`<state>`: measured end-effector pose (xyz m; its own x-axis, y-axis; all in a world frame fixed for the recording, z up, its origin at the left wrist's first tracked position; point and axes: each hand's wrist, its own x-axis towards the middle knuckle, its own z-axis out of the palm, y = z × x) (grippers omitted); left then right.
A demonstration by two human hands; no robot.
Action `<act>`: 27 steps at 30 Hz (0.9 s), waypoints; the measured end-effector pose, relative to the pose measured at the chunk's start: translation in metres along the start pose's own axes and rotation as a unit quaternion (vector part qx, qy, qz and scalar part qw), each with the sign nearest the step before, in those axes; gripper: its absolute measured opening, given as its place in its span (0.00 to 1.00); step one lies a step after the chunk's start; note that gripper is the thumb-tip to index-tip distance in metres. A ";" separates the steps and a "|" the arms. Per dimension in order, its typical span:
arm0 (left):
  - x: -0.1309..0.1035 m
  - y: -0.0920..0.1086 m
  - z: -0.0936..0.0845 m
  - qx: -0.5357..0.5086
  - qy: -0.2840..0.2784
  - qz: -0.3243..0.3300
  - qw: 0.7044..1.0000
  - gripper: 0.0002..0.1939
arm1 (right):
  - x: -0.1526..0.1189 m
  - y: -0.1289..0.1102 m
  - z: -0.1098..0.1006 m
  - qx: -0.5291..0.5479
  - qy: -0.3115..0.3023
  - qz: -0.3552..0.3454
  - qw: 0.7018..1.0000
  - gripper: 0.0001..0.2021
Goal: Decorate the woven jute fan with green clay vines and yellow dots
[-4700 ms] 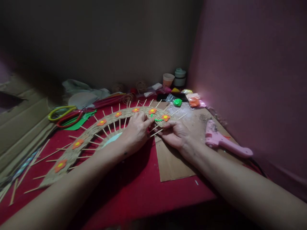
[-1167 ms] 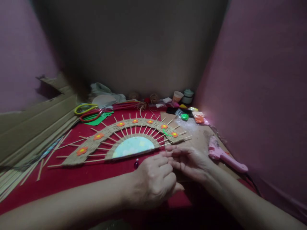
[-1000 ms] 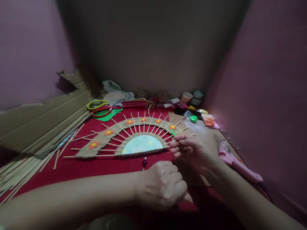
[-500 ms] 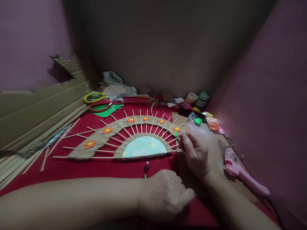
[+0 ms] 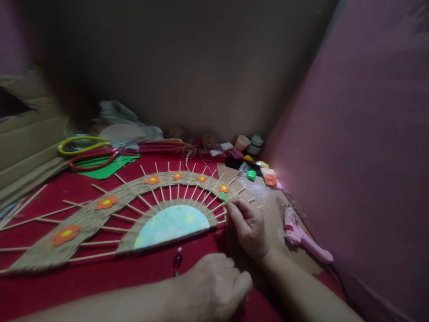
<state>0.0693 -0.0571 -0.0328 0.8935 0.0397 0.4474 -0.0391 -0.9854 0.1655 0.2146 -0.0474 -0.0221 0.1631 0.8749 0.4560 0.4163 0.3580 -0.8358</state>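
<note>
The fan [image 5: 129, 192] lies on the red cloth [image 5: 117, 273], its right end over the cardboard [image 5: 234, 176]. Its long axis runs across the view, slanting from near at the left to farther away at the right. The flat edge faces the person, the arch bows toward the back wall, and the sticks [image 5: 170, 193] spread outward like rays from the blue half-disc [image 5: 172, 226]. Six orange flowers [image 5: 152, 180] show along the woven band, with yellow centres.

The right hand [image 5: 248, 226] is at the band's right end, thumb and forefinger pinched together on the green strip [image 5: 224, 196], just below the last visible flower. The left hand [image 5: 211, 284] is curled into a loose fist in front of the flat edge, apart from the fan; I cannot tell whether anything is inside it. Just beside its wrist is a purple bead [image 5: 178, 259] with a small white tip pointing toward the fan.

The glue gun [image 5: 303, 239] lies to the right, handle toward the person. Beyond the fan are scissors [image 5: 115, 150] on green sheets [image 5: 107, 170] at the left, and a cup [image 5: 241, 143] beside a jar [image 5: 256, 144] at the right
</note>
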 end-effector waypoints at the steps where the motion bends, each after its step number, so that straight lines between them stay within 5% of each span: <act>1: 0.000 0.000 0.002 0.007 0.003 0.001 1.000 0.07 | 0.001 0.000 -0.001 -0.005 0.006 -0.001 1.000 0.09; 5: 0.000 -0.002 0.011 0.020 0.034 0.013 0.999 0.07 | 0.011 -0.001 -0.017 -0.117 0.061 -0.021 0.991 0.08; 8: 0.000 -0.003 0.015 0.031 0.044 0.019 0.998 0.08 | 0.037 0.005 -0.044 -0.284 0.099 0.010 0.954 0.09; 14: -0.002 -0.003 0.014 0.032 0.031 0.023 0.999 0.07 | 0.114 0.044 -0.091 -0.412 0.021 0.089 0.906 0.12; 20: -0.004 -0.002 0.014 0.035 0.011 0.018 0.999 0.06 | 0.145 0.064 -0.086 -0.476 -0.073 0.110 0.869 0.13; 27: -0.003 -0.004 -0.001 -0.080 0.030 -0.056 0.995 0.06 | 0.120 0.022 -0.073 -0.417 -0.047 -0.049 0.906 0.08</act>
<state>0.0663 -0.0533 -0.0341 0.8681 0.1621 0.4692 -0.0162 -0.9354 0.3532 0.3086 0.0422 0.0365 0.0279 0.8903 0.4545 0.9627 0.0985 -0.2521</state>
